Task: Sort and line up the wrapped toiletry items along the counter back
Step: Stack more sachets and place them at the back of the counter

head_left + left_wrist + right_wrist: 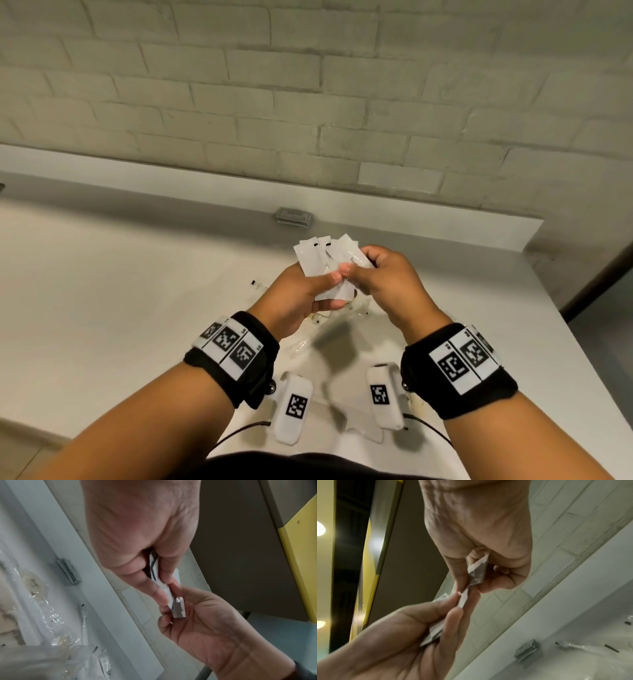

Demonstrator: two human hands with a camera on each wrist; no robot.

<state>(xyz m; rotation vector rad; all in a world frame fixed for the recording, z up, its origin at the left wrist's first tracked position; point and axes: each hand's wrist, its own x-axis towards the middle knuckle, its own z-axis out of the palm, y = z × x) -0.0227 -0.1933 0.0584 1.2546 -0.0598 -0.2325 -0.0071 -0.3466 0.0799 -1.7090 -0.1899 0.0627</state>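
Observation:
Both hands hold a fan of several white sachets [317,258] in the air above the counter [137,291]. My left hand [323,289] grips the lower ends between thumb and fingers. My right hand [361,270] pinches the rightmost sachet of the fan. In the left wrist view the left hand [154,582] and right hand [173,601] meet on the sachets [179,608]. The right wrist view shows the right hand [471,582] pinching a sachet [477,572] that the left hand [453,601] also grips. A small grey stack of packets [294,217] lies flat against the counter's back ledge.
Clear-wrapped items [332,317] lie on the counter under my hands, with one small wrapped piece [255,283] to their left. A wrapped comb [330,409] sits near the front edge. The counter ends at the right, beside a brick wall [308,85].

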